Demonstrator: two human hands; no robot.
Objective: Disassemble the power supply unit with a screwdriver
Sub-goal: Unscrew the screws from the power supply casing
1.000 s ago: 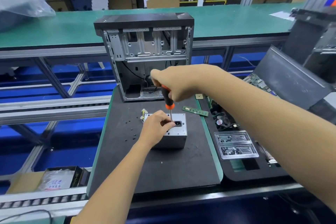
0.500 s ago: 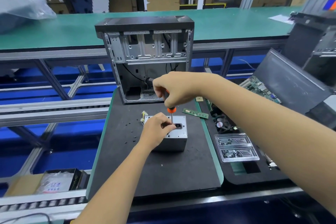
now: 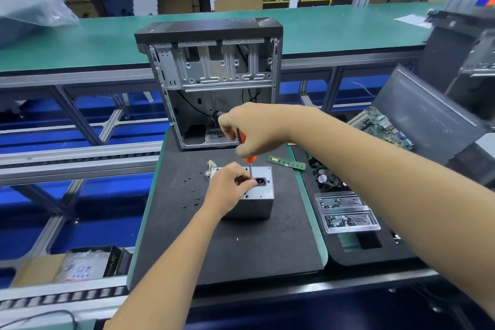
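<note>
A grey metal power supply unit [image 3: 258, 202] stands on the black mat [image 3: 241, 249], its socket face turned up. My right hand [image 3: 254, 128] grips the orange-and-black handle of a screwdriver [image 3: 249, 161] held upright, the thin shaft pointing down onto the unit's top face beside the black socket. My left hand [image 3: 227, 187] rests on top of the unit, and its fingertips pinch the lower shaft near the tip. The tip itself is hidden behind my fingers.
An open computer case [image 3: 214, 83] stands at the mat's far edge. Several small black screws [image 3: 191, 193] lie left of the unit. A green memory stick [image 3: 286, 162], a fan [image 3: 325, 178], clear screw trays [image 3: 345, 211] and a motherboard [image 3: 383, 128] sit to the right.
My right hand has lowered slightly with the screwdriver, covering more of the handle. My left hand stays on the unit, fingers at the shaft.
</note>
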